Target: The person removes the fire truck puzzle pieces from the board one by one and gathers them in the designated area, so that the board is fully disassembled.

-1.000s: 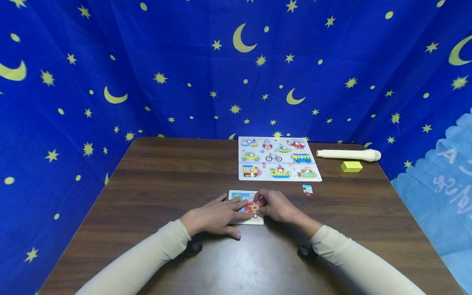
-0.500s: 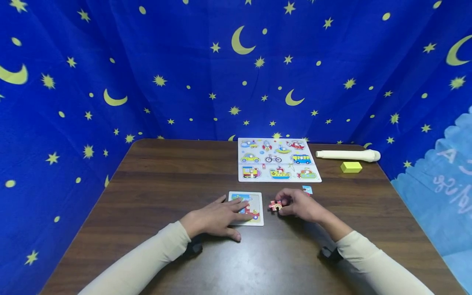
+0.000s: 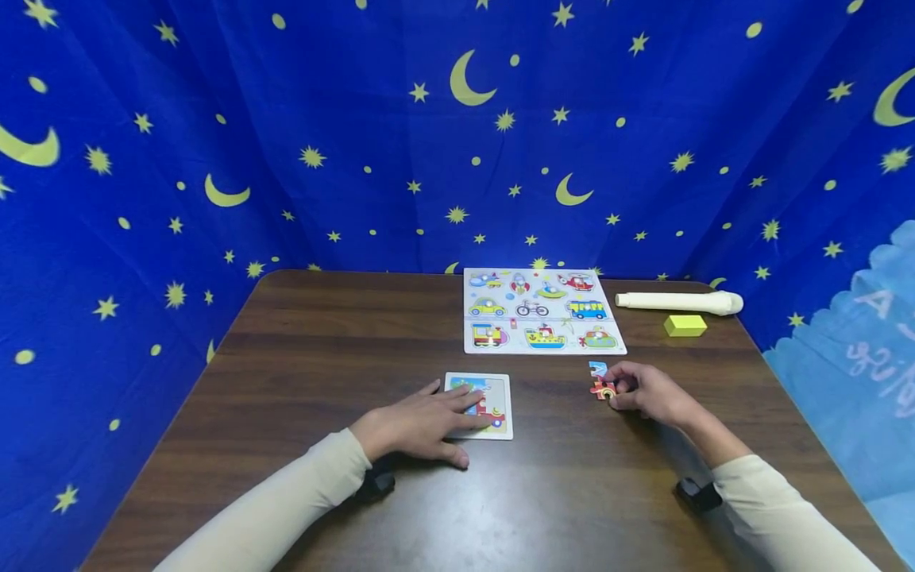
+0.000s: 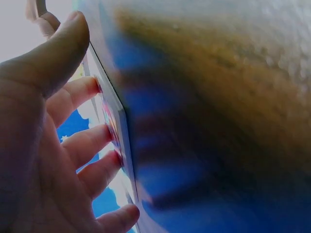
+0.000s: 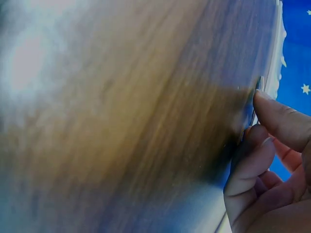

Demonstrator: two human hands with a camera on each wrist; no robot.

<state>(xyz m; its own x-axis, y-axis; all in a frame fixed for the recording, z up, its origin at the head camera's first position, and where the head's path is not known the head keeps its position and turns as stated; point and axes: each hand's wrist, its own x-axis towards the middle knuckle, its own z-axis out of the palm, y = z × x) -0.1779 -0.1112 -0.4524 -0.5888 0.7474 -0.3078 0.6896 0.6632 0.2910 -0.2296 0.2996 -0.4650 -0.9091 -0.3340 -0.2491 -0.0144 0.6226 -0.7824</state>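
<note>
My left hand (image 3: 418,425) lies spread over a small white-framed puzzle (image 3: 506,405), its fingertips resting on the picture; in the left wrist view the fingertips touch the puzzle's face near its edge (image 4: 123,126). At the right, my right hand (image 3: 654,393) pinches a red jigsaw piece with a yellow curve (image 3: 603,390) between thumb and fingers. A blue and white piece (image 3: 597,369) lies on the table just behind the red one; whether they touch I cannot tell. In the right wrist view my right hand (image 5: 277,160) has thumb and fingers close together at the table surface.
Behind the hands lies a large white vehicle board (image 3: 545,311) with several pictures. Near the table's back right are a cream-coloured rod (image 3: 675,302) and a yellow block (image 3: 685,326). A blue curtain with moons and stars (image 3: 400,119) hangs behind the brown table (image 3: 343,334).
My right hand has taken the red piece out of the small puzzle and carried it right, beside the blue and white piece. The left hand has stayed on the puzzle.
</note>
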